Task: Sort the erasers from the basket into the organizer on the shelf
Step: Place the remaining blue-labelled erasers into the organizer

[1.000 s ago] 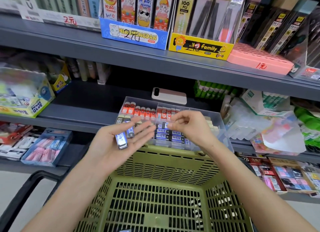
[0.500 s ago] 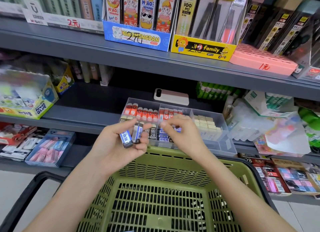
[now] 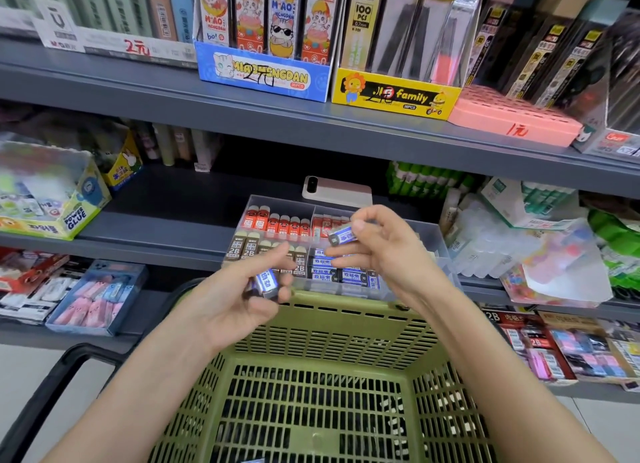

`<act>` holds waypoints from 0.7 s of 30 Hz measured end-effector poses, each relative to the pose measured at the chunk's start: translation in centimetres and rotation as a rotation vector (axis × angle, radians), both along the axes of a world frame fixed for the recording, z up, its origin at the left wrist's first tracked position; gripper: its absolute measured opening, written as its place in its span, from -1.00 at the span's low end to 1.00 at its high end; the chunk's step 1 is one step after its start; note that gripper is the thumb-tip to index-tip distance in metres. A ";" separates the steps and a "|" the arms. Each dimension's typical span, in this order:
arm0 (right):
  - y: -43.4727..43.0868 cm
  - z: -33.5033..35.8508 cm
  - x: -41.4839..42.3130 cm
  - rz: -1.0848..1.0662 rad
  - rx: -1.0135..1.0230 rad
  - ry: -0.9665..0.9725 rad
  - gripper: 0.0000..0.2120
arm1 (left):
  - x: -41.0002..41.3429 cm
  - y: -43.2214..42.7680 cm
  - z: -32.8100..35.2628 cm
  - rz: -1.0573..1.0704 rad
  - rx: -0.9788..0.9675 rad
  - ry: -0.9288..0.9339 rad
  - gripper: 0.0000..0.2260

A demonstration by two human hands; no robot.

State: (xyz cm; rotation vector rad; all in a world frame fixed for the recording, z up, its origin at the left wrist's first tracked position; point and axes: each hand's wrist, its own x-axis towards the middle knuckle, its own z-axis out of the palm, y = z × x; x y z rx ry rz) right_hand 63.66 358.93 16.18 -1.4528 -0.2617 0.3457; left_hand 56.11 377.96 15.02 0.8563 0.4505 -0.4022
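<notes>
Two hands are held above one green basket (image 3: 349, 319), in front of one clear organizer (image 3: 434, 235) on the shelf (image 3: 166, 220). One blue-sleeved eraser (image 3: 343, 235) is pinched at the thumb and fingertips of the right hand (image 3: 384, 254), its grip clamped over the organizer. A second eraser (image 3: 267, 282) is clasped in the left hand (image 3: 235, 298), whose curled grip is just above the basket's far rim.

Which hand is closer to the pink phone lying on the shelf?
Right. The right hand is just short of the pink phone; the left hand is lower left, at the green plastic basket's rim.
</notes>
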 end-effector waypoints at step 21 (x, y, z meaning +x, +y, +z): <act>1.2 -2.1 3.0 -0.037 -0.695 -0.203 -0.70 | 0.5 1.1 -0.9 0.122 0.128 -0.129 -0.60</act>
